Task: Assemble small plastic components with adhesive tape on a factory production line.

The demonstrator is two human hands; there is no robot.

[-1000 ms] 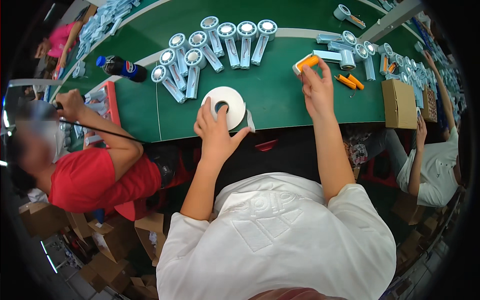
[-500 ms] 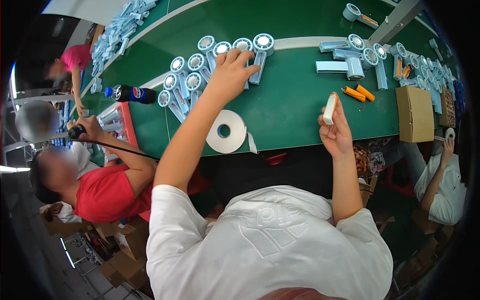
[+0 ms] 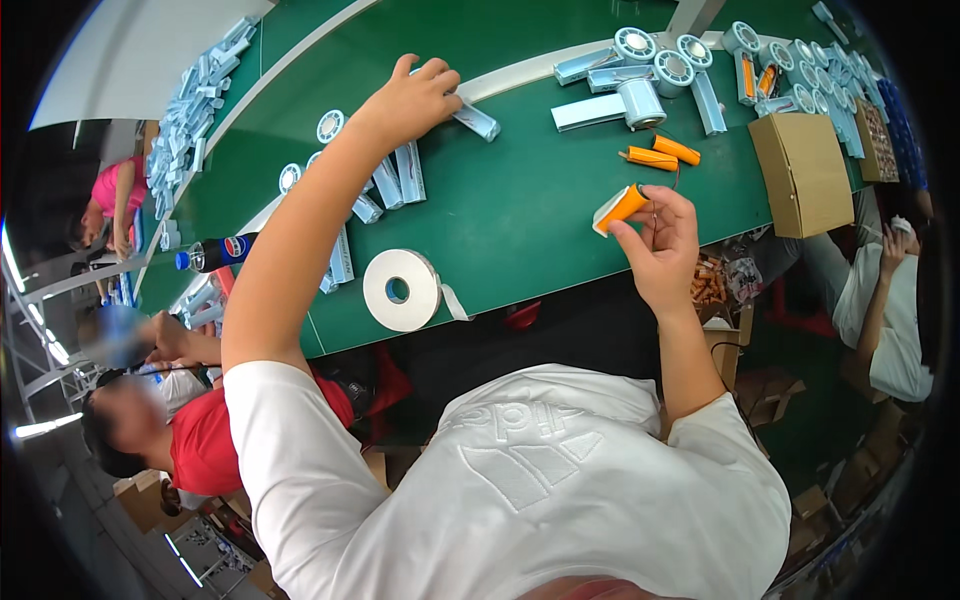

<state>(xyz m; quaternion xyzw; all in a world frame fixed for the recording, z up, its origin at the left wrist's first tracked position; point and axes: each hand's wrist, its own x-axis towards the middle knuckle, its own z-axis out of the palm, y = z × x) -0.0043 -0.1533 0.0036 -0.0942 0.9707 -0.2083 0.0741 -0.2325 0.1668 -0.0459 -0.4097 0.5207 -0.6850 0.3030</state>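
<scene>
My left hand [image 3: 412, 102] is at the far side of the green table, its fingers curled over the head of a light blue handheld fan [image 3: 477, 121]. Only that fan's handle shows plainly, slanting out to the right. Below and left of the hand lie several more fans [image 3: 410, 172], partly hidden by my forearm. Nearer the front edge, my right hand [image 3: 662, 240] pinches an orange cylindrical battery [image 3: 628, 204] with a white strip along its side. Two loose orange batteries [image 3: 676, 150] with thin wires lie just beyond that hand.
A roll of white tape [image 3: 378, 300] lies by the front edge. More fans [image 3: 640, 103] are at the far right, beside a cardboard box [image 3: 800, 175]. On the left are a dark drink bottle [image 3: 215, 252], a heap of blue parts [image 3: 195, 110] and a person in red [image 3: 205, 440].
The view has turned. The fan under my left hand has swung, its handle now pointing right. My right hand has tilted the battery, showing more of its orange side.
</scene>
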